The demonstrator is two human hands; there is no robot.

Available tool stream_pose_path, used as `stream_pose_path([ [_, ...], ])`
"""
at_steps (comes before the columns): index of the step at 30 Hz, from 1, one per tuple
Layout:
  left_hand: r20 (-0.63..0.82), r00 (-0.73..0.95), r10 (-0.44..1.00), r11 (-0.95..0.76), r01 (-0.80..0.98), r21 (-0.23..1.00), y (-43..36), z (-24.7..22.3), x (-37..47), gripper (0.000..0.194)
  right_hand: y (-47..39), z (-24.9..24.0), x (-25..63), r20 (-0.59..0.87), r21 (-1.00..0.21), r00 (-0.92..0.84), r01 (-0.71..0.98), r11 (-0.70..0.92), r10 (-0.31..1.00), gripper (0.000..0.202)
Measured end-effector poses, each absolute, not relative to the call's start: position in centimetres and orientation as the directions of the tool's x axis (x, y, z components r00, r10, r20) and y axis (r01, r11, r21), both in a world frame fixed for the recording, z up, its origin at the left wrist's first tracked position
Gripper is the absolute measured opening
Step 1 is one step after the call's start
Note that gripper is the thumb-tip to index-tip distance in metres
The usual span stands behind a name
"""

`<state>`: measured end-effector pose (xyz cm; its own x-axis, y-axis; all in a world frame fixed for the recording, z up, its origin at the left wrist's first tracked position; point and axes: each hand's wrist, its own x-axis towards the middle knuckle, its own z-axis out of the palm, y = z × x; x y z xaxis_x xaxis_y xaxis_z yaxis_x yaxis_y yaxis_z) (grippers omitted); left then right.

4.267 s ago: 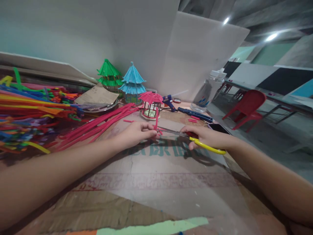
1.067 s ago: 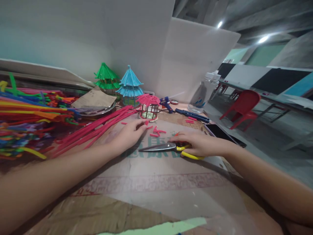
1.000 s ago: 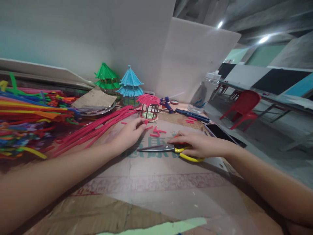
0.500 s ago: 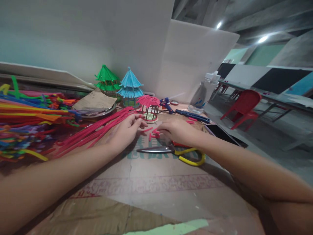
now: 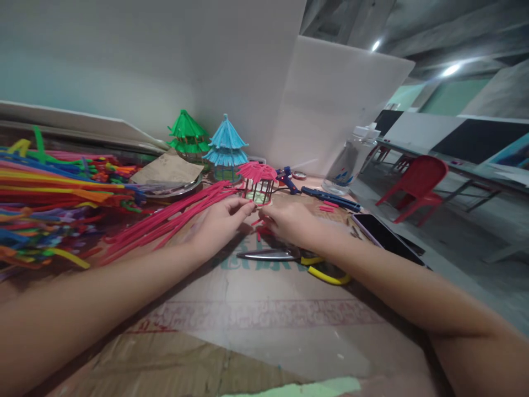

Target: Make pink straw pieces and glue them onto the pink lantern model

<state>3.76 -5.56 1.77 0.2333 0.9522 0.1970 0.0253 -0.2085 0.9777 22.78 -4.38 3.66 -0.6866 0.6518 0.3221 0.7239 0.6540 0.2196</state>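
Observation:
My left hand is closed in a pinch on a short piece of red pipe cleaner, which barely shows at the fingertips. Close beside it, my right hand has its fingers curled together; whatever they hold is hidden. Just behind the fingertips stands a small pavilion model with a pink roof and thin brown posts. A few short red pieces lie under the right hand. Scissors with yellow handles rest below the hands, partly covered by the right forearm.
Long pink pipe cleaners lie left of the hands, beside many coloured bundles. Behind stand blue and green roofed models. A glue gun, blue-handled tool, clear bottle and phone are at right.
My right hand has moved in towards the left fingertips. My left hand has shifted slightly right, its red piece now near the right fingers. The view has turned a little.

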Motion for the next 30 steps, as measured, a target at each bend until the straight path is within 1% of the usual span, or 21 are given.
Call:
stream_pose_path([
  [3,0.182,0.275,0.944,-0.226,0.135,0.965,-5.6,1.8,3.8,0.031,-6.2,3.5,23.9,0.416,0.238,-0.691,0.710,0.663,0.591,0.025],
  [5,0.231,0.348,0.909,-0.316,0.211,0.925,-5.5,1.5,3.8,0.031,-7.0,3.4,24.3,0.475,0.191,-0.680,0.700,0.689,0.559,0.027],
  [7,0.269,0.416,0.869,-0.394,0.251,0.884,-5.3,1.0,3.7,0.031,-7.2,3.2,24.3,0.534,0.077,-0.636,0.693,0.717,0.557,0.024],
  [9,0.246,0.442,0.863,-0.389,0.269,0.881,-5.2,0.6,3.6,0.031,-7.1,2.8,24.2,0.568,-0.076,-0.574,0.677,0.732,0.590,0.021],
  [10,0.224,0.448,0.865,-0.372,0.274,0.887,-5.1,0.4,3.6,0.031,-7.0,2.6,24.1,0.567,-0.141,-0.553,0.665,0.734,0.610,0.020],
  [12,0.198,0.462,0.865,-0.354,0.279,0.893,-5.1,0.3,3.7,0.032,-6.8,2.2,23.9,0.556,-0.218,-0.532,0.648,0.730,0.639,0.019],
  [16,0.210,0.483,0.850,-0.379,0.285,0.880,-5.1,0.6,3.7,0.031,-6.7,1.6,23.8,0.549,-0.274,-0.513,0.635,0.723,0.659,0.019],
  [23,0.194,0.519,0.832,-0.360,0.239,0.902,-5.5,0.8,3.9,0.026,-7.2,1.7,23.3,0.546,-0.439,-0.440,0.575,0.691,0.713,0.016],
  [24,0.196,0.521,0.831,-0.359,0.232,0.904,-5.6,0.8,3.9,0.026,-7.2,1.9,23.2,0.545,-0.492,-0.411,0.549,0.676,0.731,0.014],
  [26,0.203,0.520,0.829,-0.360,0.219,0.907,-5.7,0.9,3.9,0.027,-7.3,2.3,23.0,0.520,-0.644,-0.311,0.470,0.604,0.796,0.014],
  [28,0.203,0.522,0.828,-0.357,0.213,0.909,-5.9,1.0,3.9,0.028,-7.2,2.7,22.8,0.445,-0.785,-0.230,0.366,0.500,0.866,0.017],
  [30,0.197,0.514,0.835,-0.345,0.209,0.915,-6.0,1.2,4.0,0.026,-7.1,2.7,22.7,0.360,-0.852,-0.229,0.313,0.419,0.904,0.017],
])
